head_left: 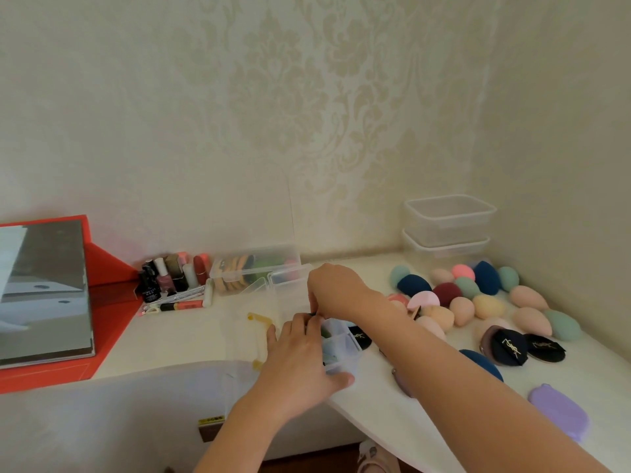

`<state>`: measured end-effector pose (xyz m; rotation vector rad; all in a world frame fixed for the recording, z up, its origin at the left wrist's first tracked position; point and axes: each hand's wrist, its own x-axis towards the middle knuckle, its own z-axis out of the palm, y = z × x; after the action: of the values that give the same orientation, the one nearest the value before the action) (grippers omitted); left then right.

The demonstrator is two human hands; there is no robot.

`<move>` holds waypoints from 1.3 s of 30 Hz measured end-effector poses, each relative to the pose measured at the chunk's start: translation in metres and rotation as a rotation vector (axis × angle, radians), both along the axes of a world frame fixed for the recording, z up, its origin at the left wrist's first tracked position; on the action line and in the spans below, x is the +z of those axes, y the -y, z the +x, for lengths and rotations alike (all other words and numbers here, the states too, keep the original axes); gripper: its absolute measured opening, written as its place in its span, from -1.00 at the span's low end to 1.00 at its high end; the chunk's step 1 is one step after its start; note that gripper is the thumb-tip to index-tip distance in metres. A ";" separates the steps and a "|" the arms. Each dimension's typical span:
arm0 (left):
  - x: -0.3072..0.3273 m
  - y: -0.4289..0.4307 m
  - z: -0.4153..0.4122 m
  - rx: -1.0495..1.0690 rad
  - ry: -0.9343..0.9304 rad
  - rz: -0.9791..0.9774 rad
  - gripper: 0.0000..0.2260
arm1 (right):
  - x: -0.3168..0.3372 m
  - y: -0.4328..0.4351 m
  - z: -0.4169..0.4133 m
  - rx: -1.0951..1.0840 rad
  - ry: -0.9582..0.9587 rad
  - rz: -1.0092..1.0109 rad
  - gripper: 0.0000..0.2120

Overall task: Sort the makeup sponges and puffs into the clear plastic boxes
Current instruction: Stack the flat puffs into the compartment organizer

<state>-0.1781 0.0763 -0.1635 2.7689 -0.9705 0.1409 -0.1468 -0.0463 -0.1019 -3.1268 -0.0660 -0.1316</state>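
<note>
Both hands busy at the small clear plastic divided box (341, 353)!
Left hand (300, 360) gripped its near wall; right hand (333, 290) curled over it, hold unclear. Pastel egg-shaped foam sponges (461, 310) lay just right, likely light and squashy, best pinched gently round the belly.

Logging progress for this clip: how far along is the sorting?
Done: the back box already looks partly filled. In hand: the left hand grips the divided box; the right hand pinches a dark thing over it. Left: many loose sponges and black puffs lie at right; the two stacked boxes look empty.
</note>
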 end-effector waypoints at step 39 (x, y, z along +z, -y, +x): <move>0.020 -0.039 -0.015 -0.047 -0.166 -0.025 -0.26 | -0.005 0.011 -0.049 0.117 0.081 0.644 -0.87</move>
<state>-0.1930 0.1149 -0.1439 2.6821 -0.9825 -0.0818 -0.1954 -0.0574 -0.1072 -2.4684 -0.1687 -0.2253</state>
